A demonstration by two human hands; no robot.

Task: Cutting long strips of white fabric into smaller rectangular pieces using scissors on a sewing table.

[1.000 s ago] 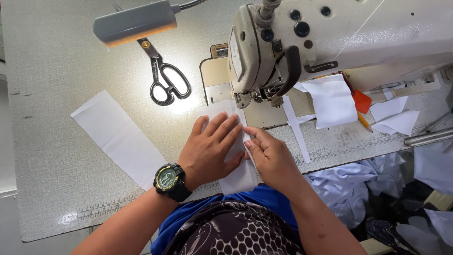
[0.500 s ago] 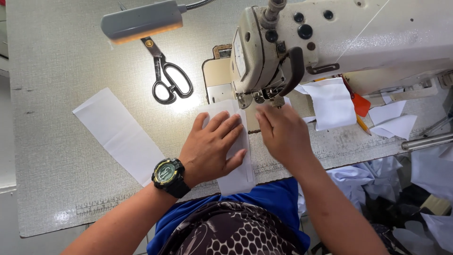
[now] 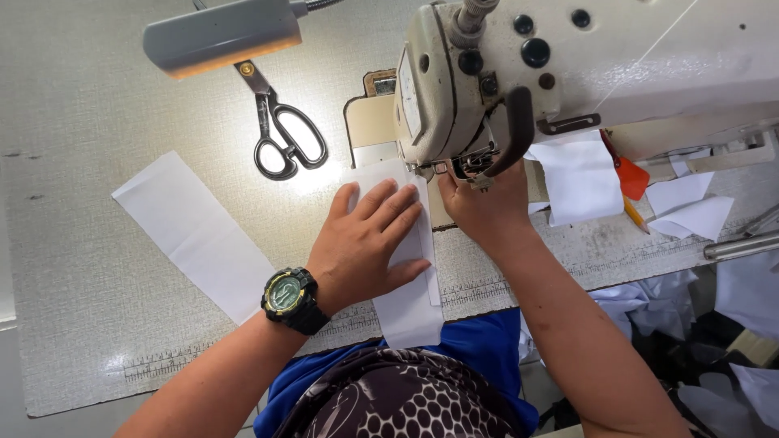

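Your right hand [image 3: 485,204] has slid up under the sewing machine [image 3: 568,73] head; whether its fingers grip anything, you cannot tell. Your left hand [image 3: 367,243] lies flat, fingers spread, pressing the white fabric strip [image 3: 406,300] on the table [image 3: 97,105] below the needle. Black scissors [image 3: 284,134] lie nearby.

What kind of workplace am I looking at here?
Most likely a garment sewing workshop: an industrial sewing machine on a worktable, tailor's scissors, and cut white fabric strips, one pressed flat by the left hand.

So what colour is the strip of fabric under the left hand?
White; the fabric strip lies flat under the left hand, clearest in the head view.
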